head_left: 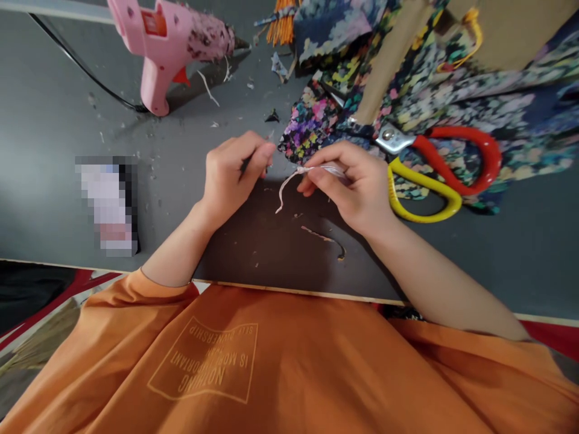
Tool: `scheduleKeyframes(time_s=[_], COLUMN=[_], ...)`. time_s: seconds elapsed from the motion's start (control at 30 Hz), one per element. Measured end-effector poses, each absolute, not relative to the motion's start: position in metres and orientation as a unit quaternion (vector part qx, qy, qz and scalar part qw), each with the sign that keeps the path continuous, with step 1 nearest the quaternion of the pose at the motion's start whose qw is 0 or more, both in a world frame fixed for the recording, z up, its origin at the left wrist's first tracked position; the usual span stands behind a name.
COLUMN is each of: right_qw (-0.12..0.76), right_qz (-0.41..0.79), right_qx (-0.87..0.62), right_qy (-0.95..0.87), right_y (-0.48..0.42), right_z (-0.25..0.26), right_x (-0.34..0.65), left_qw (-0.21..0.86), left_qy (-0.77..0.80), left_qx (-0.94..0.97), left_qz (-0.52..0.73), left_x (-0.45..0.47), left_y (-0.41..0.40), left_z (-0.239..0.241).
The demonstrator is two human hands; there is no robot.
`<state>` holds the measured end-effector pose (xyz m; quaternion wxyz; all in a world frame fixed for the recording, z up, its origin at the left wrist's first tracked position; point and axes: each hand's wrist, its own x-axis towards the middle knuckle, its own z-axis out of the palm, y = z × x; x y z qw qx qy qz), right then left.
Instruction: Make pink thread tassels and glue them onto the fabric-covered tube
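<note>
My right hand [350, 184] pinches a thin white cord [289, 178] between thumb and fingers. A small knot shows close to the fingertips, and one loose end hangs down to the left. To its left, my left hand [237, 169] is closed, thumb against the curled fingers. Whatever it may hold is too small or hidden to make out. The two hands are apart, low over the grey table. Scissors [420, 154] with one red and one yellow handle lie just right of my right hand, their blades partly covered by a brown strip.
A pink glue gun [176, 45] with a black cable rests at the upper left. Floral fabric pieces [316, 114] spread over the upper right, with an orange tassel [283, 27] beside them. A blurred-out phone-like object [108, 205] lies left. Scraps [323, 235] dot the table [172, 187].
</note>
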<state>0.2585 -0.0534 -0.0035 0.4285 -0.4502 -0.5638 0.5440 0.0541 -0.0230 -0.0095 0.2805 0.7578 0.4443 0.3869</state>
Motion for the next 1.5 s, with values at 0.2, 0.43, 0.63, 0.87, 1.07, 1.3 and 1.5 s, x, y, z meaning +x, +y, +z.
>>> scheduleKeyframes(time_s=[0.2, 0.43, 0.63, 0.87, 1.07, 1.3, 1.5], right_qw=[0.423, 0.412, 0.408, 0.42, 0.411, 0.413, 0.417], right_qz=[0.543, 0.534, 0.532, 0.528, 0.527, 0.531, 0.54], right_qx=[-0.45, -0.452, -0.45, -0.447, -0.441, -0.44, -0.429], right_qy=[-0.57, -0.584, -0.59, -0.587, -0.599, -0.595, -0.592], right_y=[-0.054, -0.054, -0.055, -0.056, -0.055, -0.054, -0.055], right_z=[-0.004, -0.005, -0.007, -0.011, -0.007, -0.006, -0.008], right_x=[0.259, 0.258, 0.259, 0.259, 0.259, 0.259, 0.258], left_qw=[0.308, 0.148, 0.157, 0.103, 0.143, 0.192, 0.161], left_qy=[0.382, 0.324, 0.32, 0.313, 0.319, 0.301, 0.281], left_qx=[0.778, 0.863, 0.864, 0.871, 0.871, 0.873, 0.876], left_qz=[0.391, 0.357, 0.356, 0.366, 0.346, 0.333, 0.357], left_x=[0.058, 0.057, 0.054, 0.057, 0.054, 0.051, 0.055], left_y=[-0.029, -0.026, -0.025, -0.023, -0.024, -0.024, -0.023], left_z=[0.001, -0.004, -0.008, -0.004, -0.001, -0.002, -0.004])
